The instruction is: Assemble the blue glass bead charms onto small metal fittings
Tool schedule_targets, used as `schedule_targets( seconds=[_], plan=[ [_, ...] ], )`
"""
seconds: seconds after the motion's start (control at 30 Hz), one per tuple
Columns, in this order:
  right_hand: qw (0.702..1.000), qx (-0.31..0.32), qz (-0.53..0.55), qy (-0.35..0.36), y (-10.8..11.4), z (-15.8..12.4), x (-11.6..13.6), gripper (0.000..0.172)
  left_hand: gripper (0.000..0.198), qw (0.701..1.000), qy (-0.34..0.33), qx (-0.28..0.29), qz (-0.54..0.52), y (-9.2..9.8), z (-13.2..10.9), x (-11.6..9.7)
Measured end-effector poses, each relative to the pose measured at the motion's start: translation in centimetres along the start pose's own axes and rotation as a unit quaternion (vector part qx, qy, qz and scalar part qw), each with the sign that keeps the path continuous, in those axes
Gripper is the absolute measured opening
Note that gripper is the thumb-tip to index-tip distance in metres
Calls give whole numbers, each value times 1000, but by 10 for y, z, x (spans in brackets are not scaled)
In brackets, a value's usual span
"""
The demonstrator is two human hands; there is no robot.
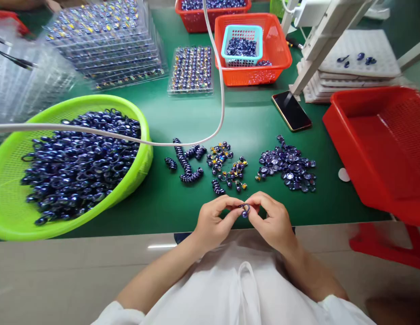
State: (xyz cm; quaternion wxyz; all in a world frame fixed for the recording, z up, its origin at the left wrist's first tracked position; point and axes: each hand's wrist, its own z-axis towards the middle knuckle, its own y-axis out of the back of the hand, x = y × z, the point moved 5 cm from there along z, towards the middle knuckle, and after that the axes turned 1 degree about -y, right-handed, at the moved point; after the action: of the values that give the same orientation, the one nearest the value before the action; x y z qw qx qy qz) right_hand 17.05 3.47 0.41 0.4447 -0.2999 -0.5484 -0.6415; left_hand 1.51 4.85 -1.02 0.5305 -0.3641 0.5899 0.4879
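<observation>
My left hand (215, 220) and my right hand (269, 217) meet at the near edge of the green table (250, 122), both pinched on one small dark blue ring-shaped part (244, 210). Just beyond them lie stacked rows of blue rings (186, 162), a cluster of blue pieces with yellow bits (226, 167), and a heap of flat blue caps (287, 164).
A lime green basket (13, 212) full of blue rings sits at left, with a white cable (220, 81) running over it. Clear trays of parts (108, 40), orange baskets (277, 54), a phone (291, 110), and a red bin (382, 149) stand around.
</observation>
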Motion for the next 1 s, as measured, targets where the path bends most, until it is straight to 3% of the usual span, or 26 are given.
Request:
schedule_targets(
  seconds=[0.13,0.23,0.33,0.47,0.6,0.67,0.73,0.87,0.93,1.0],
  plan=[
    [997,76,-23,25,22,2,-15,12,12,999,21,40,-28,-7,2,0],
    [984,-30,-173,19,61,9,-34,9,12,995,69,27,-67,-9,4,4],
    [936,-85,-339,34,86,16,-48,11,12,986,113,-7,-118,-7,7,8],
    [889,-39,-454,45,87,25,-61,15,20,967,162,-30,-194,-6,11,10],
    [871,-40,-485,58,83,28,-65,12,25,948,202,-45,-241,-3,12,12],
    [885,-56,-458,63,81,27,-62,12,23,943,207,-52,-255,-2,12,13],
    [919,-73,-381,66,78,24,-53,10,22,942,198,-58,-263,-1,13,13],
    [991,-31,-127,20,56,13,-31,7,20,940,159,-44,-299,-6,13,10],
    [1000,6,-26,-1,39,8,-21,8,19,936,145,-29,-320,-11,12,8],
    [999,-2,25,-24,27,5,-17,9,18,935,140,-17,-326,-14,11,7]
  ],
)
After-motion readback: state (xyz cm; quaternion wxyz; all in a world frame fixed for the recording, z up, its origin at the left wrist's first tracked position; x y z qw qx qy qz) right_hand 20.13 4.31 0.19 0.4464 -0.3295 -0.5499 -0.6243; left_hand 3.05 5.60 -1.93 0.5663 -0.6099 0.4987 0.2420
